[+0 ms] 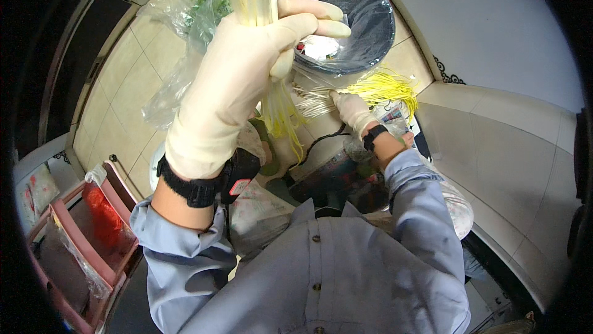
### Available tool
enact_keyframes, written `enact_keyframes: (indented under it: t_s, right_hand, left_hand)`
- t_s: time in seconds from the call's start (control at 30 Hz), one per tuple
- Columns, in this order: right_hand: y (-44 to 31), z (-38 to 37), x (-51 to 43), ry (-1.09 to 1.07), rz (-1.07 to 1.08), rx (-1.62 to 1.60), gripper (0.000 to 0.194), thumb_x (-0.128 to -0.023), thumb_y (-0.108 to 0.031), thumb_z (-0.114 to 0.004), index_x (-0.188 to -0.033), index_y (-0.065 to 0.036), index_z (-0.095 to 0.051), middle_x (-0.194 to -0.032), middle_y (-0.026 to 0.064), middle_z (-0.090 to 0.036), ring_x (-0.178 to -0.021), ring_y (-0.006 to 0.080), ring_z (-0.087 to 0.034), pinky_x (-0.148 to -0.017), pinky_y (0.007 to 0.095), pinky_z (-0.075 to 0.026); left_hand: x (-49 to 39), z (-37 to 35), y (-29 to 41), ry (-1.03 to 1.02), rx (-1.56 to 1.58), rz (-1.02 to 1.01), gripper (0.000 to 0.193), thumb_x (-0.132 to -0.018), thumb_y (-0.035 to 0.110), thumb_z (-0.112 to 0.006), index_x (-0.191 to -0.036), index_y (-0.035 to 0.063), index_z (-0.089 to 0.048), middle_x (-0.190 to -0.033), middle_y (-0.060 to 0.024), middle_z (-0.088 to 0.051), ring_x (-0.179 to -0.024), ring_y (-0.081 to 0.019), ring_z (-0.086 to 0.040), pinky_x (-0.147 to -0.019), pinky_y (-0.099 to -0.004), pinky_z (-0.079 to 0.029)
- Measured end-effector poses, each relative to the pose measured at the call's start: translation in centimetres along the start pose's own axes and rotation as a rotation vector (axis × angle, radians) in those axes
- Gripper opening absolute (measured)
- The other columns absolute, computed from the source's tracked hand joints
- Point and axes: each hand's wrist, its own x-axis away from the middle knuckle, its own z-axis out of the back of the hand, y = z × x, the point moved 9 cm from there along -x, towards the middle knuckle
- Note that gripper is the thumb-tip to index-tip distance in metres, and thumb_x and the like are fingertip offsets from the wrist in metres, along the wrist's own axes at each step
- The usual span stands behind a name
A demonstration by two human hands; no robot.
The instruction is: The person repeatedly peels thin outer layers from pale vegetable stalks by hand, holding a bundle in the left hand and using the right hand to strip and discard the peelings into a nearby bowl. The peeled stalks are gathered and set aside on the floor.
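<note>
My left hand [245, 65], in a pale latex glove, is raised close to the camera. It grips a bunch of yellow chives [255, 0]; their white stalk ends point up and the thin yellow leaves hang below the fist. Lower and to the right, my right hand [352, 109], also gloved, touches the white stalks of a pile of yellow chives [382, 88] on the floor. The pile's yellow leaves fan out to the right. Whether the right fingers are closed around any stalks cannot be made out.
Beyond the hands stands a round bin [366, 23] with a dark liner and some waste inside. A clear plastic bag [185, 9] with green leafy vegetables lies on the tiled floor [120, 74]. A pink rack [83, 241] is at left, a tiled wall [505, 148] at right.
</note>
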Motion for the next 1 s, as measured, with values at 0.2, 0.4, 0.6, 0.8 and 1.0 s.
enact_keyframes:
  t_s: [0.2, 0.4, 0.6, 0.8, 1.0]
  right_hand:
    - [-1.4, 7.5, 7.6, 0.351, 0.108, -0.381, 0.019, -0.092, -0.014, -0.054, -0.107, -0.006, -0.062, -0.077, 0.0158, -0.063, -0.071, 0.0297, -0.063, -0.065, 0.0365, -0.050]
    - [-2.6, 14.0, 13.6, 0.385, 0.020, -1.260, 0.020, -0.093, -0.018, -0.062, -0.102, 0.000, -0.062, -0.074, -0.0028, -0.058, -0.063, 0.0050, -0.051, -0.057, 0.0215, -0.043]
    - [-4.6, 22.2, 15.8, 0.534, 0.113, -1.625, 0.016, -0.085, -0.008, -0.070, -0.098, -0.001, -0.065, -0.088, 0.0026, -0.066, -0.075, 0.0067, -0.058, -0.068, 0.0206, -0.047]
    - [-5.5, 26.5, 15.8, 0.717, 0.108, -1.364, 0.020, -0.079, -0.015, -0.078, -0.086, 0.001, -0.069, -0.084, 0.0010, -0.064, -0.074, 0.0064, -0.056, -0.065, 0.0210, -0.045]
    - [-5.4, 29.3, 16.5, 0.876, 0.090, -1.105, 0.022, -0.073, -0.019, -0.082, -0.084, -0.002, -0.072, -0.081, 0.0004, -0.061, -0.071, 0.0077, -0.053, -0.064, 0.0219, -0.045]
  left_hand:
    - [0.5, 0.2, 0.2, -0.056, 0.085, -0.057, 0.030, -0.092, 0.013, -0.053, -0.116, -0.0025, -0.061, -0.102, -0.0050, -0.070, -0.064, -0.0010, -0.049, -0.057, -0.0150, -0.038]
    - [0.8, 0.3, -0.1, -0.026, 0.158, -0.051, 0.028, -0.090, 0.012, -0.056, -0.114, 0.0005, -0.064, -0.099, -0.0045, -0.071, -0.054, -0.0001, -0.039, -0.049, -0.0142, -0.031]
    - [1.3, -2.1, -1.7, -0.156, -0.003, 0.063, 0.030, -0.085, 0.014, -0.064, -0.113, 0.0007, -0.064, -0.097, -0.0030, -0.070, -0.056, 0.0008, -0.043, -0.049, -0.0136, -0.032]
    - [2.1, -4.1, -2.3, -0.304, 0.035, 0.152, 0.031, -0.088, 0.020, -0.065, -0.112, -0.0002, -0.064, -0.089, -0.0022, -0.065, -0.067, -0.0046, -0.054, -0.056, -0.0174, -0.041]
    - [1.5, -4.1, -2.1, -0.295, 0.137, 0.100, 0.033, -0.088, 0.020, -0.065, -0.113, -0.0010, -0.064, -0.093, -0.0036, -0.066, -0.076, -0.0067, -0.056, -0.063, -0.0197, -0.043]
